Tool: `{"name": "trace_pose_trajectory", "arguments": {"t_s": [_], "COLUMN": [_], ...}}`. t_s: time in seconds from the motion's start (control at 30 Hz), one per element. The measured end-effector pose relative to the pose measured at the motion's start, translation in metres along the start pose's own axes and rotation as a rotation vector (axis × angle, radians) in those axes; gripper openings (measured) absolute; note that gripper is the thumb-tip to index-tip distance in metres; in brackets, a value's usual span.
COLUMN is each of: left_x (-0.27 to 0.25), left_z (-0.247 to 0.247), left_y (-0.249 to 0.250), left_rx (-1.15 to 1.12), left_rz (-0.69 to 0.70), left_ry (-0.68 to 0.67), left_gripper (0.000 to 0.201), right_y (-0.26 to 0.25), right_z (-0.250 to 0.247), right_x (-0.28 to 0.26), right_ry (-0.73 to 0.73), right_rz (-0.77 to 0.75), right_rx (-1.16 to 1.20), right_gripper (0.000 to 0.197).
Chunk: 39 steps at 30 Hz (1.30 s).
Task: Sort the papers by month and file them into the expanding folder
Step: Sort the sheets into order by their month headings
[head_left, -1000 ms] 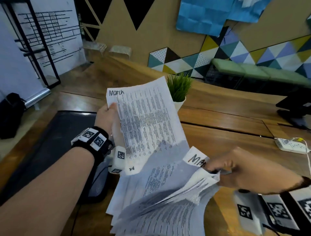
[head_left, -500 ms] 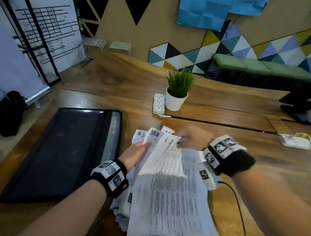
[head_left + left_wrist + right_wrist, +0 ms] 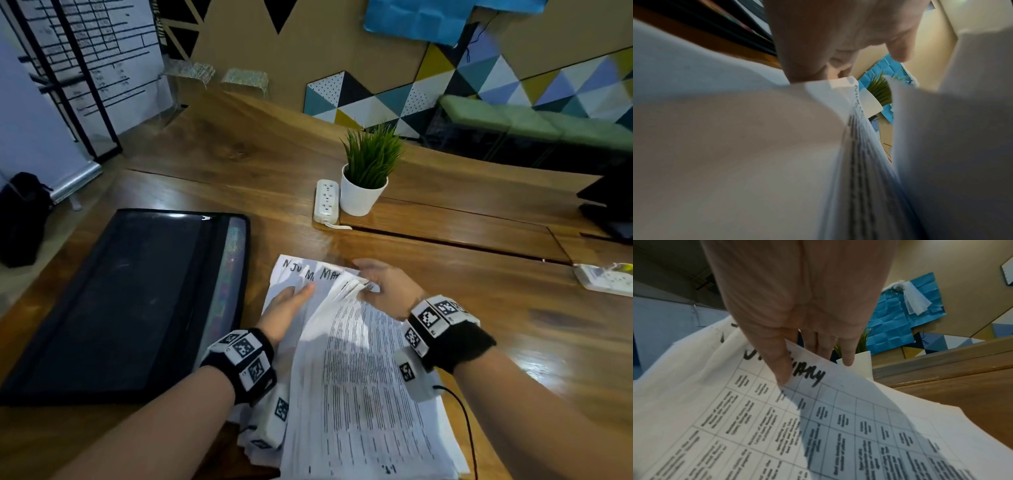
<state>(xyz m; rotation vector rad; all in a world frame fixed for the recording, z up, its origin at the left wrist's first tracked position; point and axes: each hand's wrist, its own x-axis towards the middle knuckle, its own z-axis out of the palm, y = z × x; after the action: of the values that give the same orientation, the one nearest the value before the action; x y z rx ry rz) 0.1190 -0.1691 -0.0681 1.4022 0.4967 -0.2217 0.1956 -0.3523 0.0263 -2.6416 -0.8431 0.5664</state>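
Observation:
A stack of printed papers [image 3: 359, 394] lies on the wooden table in front of me, with handwritten month names along its far edge. My left hand [image 3: 291, 301] rests flat on the left sheets, fingers straight. My right hand [image 3: 368, 286] pinches the far edge of the upper sheets and lifts them slightly. In the right wrist view the thumb [image 3: 781, 368] presses on a sheet [image 3: 818, 410] headed "January", with the fingers under its edge. The black expanding folder [image 3: 120, 301] lies shut and flat to the left of the papers. The left wrist view shows mostly blurred paper [image 3: 735, 146].
A potted plant [image 3: 368, 174] and a white power strip [image 3: 327, 200] stand beyond the papers. Another white strip [image 3: 603, 279] and a dark monitor base [image 3: 609, 209] sit at the right. A black cable [image 3: 466, 428] runs from my right wrist.
The "March" sheet that my left hand held up has come down onto the stack on the table. My right hand moved to the sheets' far edge and pinches them there.

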Motion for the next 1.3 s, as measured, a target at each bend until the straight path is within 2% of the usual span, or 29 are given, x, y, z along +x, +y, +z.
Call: {"name": "trace_pose_trajectory", "arguments": {"t_s": [0.03, 0.13, 0.17, 0.3, 0.37, 0.47, 0.53, 0.6, 0.67, 0.7, 0.77, 0.8, 0.83, 0.87, 0.9, 0.93, 1.0, 1.03, 1.1, 1.13, 1.2, 1.3], "left_x": [0.005, 0.007, 0.011, 0.017, 0.017, 0.011, 0.002, -0.009, -0.015, -0.018, -0.02, -0.02, -0.022, -0.026, -0.029, -0.03, -0.028, -0.022, -0.008, -0.002, 0.007, 0.01], "left_z": [0.0, 0.004, 0.004, -0.007, -0.012, -0.006, 0.001, 0.007, 0.008, 0.009, 0.006, 0.005, 0.004, 0.004, 0.005, 0.004, 0.0, -0.004, -0.013, -0.017, -0.02, -0.018], "left_y": [-0.004, -0.007, -0.01, -0.001, 0.008, 0.014, 0.011, 0.004, -0.008, -0.011, -0.015, -0.015, -0.015, -0.011, -0.007, -0.002, 0.002, 0.002, -0.001, -0.002, -0.003, -0.002], "left_rx": [0.048, 0.226, 0.271, 0.252, 0.252, 0.226, 0.113, 0.087, 0.302, 0.395, 0.467, 0.485, 0.511, 0.522, 0.511, 0.472, 0.359, 0.344, 0.437, 0.498, 0.598, 0.562], "left_rz": [0.018, 0.083, 0.099, 0.198, 0.2, 0.189, 0.108, 0.129, 0.259, 0.29, 0.295, 0.308, 0.324, 0.33, 0.319, 0.309, 0.301, 0.326, 0.363, 0.336, 0.259, 0.25], "left_ry": [-0.006, 0.002, 0.028, 0.075, 0.015, -0.106, -0.156, -0.237, -0.263, -0.249, -0.236, -0.255, -0.292, -0.329, -0.358, -0.355, -0.221, -0.102, 0.114, 0.158, 0.157, 0.144], "left_gripper": [0.077, 0.041, 0.039, 0.041, 0.042, 0.035, 0.054, 0.053, 0.036, 0.035, 0.039, 0.038, 0.031, 0.019, 0.013, 0.023, 0.038, 0.037, 0.022, 0.014, 0.006, 0.011], "right_y": [0.002, 0.006, 0.008, 0.022, 0.026, 0.023, 0.019, 0.019, 0.021, 0.022, 0.025, 0.026, 0.027, 0.029, 0.03, 0.031, 0.031, 0.032, 0.033, 0.035, 0.033, 0.023], "right_z": [0.0, 0.005, 0.007, 0.003, -0.001, -0.001, 0.003, 0.012, 0.023, 0.026, 0.025, 0.023, 0.021, 0.019, 0.019, 0.019, 0.026, 0.031, 0.044, 0.051, 0.057, 0.063], "right_x": [0.002, 0.002, 0.0, -0.005, -0.003, 0.005, 0.01, 0.013, 0.011, 0.009, 0.005, 0.002, -0.001, -0.005, -0.008, -0.012, -0.021, -0.025, -0.03, -0.03, -0.031, -0.034], "right_ry": [-0.01, -0.072, -0.083, -0.047, -0.035, 0.023, 0.054, 0.065, 0.097, 0.134, 0.163, 0.129, 0.067, -0.006, -0.068, -0.094, -0.037, 0.011, 0.103, 0.133, 0.183, 0.213], "right_rz": [0.019, 0.086, 0.102, 0.188, 0.214, 0.159, 0.147, 0.127, 0.057, 0.03, 0.024, 0.033, 0.042, 0.032, 0.029, 0.017, -0.026, -0.049, -0.123, -0.131, -0.108, -0.124], "right_rx": [-0.016, -0.014, 0.003, -0.004, -0.006, -0.058, -0.064, -0.054, -0.008, 0.074, 0.262, 0.304, 0.283, 0.237, 0.171, 0.133, 0.116, 0.103, 0.074, 0.074, 0.095, 0.121], "right_gripper": [0.036, 0.044, 0.045, 0.049, 0.051, 0.049, 0.052, 0.054, 0.052, 0.052, 0.072, 0.081, 0.079, 0.063, 0.039, 0.021, 0.02, 0.016, 0.012, 0.017, 0.022, 0.017]}}
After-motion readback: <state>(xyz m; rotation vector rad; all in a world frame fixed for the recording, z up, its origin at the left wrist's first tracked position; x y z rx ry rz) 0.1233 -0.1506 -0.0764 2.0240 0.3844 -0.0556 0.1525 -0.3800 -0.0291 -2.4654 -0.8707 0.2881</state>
